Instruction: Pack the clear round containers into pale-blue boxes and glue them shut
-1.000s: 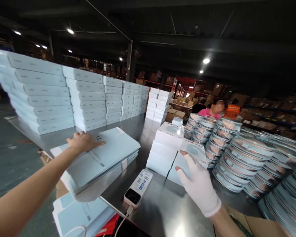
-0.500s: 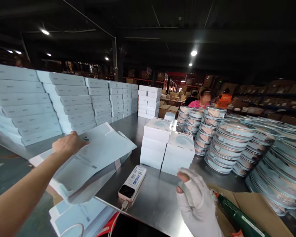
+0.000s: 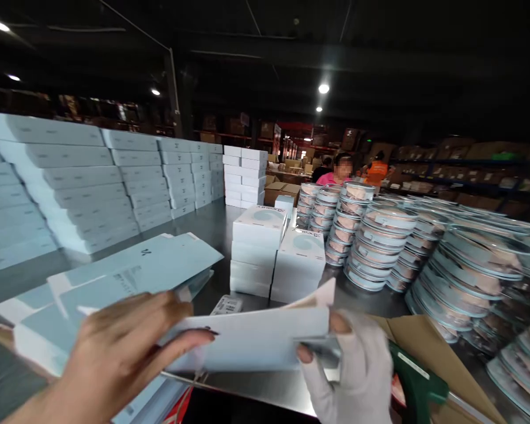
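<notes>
A light blue and white folding carton [image 3: 256, 338] is held up in front of me, its end flap raised at the right. My left hand [image 3: 132, 335], bare, grips its left end with the thumb across the front. My right hand [image 3: 353, 359] wears a white glove with bare fingertips; its thumb and a finger close around the carton's right end. To the left lies a pile of flat cartons [image 3: 159, 262] on the table. Behind the held carton, a phone-like device [image 3: 227, 304] with a label is mostly hidden.
Stacked closed boxes [image 3: 83, 176] line the left side. Two short stacks of white boxes [image 3: 300, 259] stand mid-table. Round clear-lidded containers [image 3: 380, 235] are piled to the right. A green glue gun [image 3: 417, 377] lies on cardboard [image 3: 441, 341] near my right hand. People [image 3: 342, 168] are farther back.
My left hand has come from the flat carton pile toward the centre and now holds a carton. My right hand has closed on its other end. The view has turned slightly right.
</notes>
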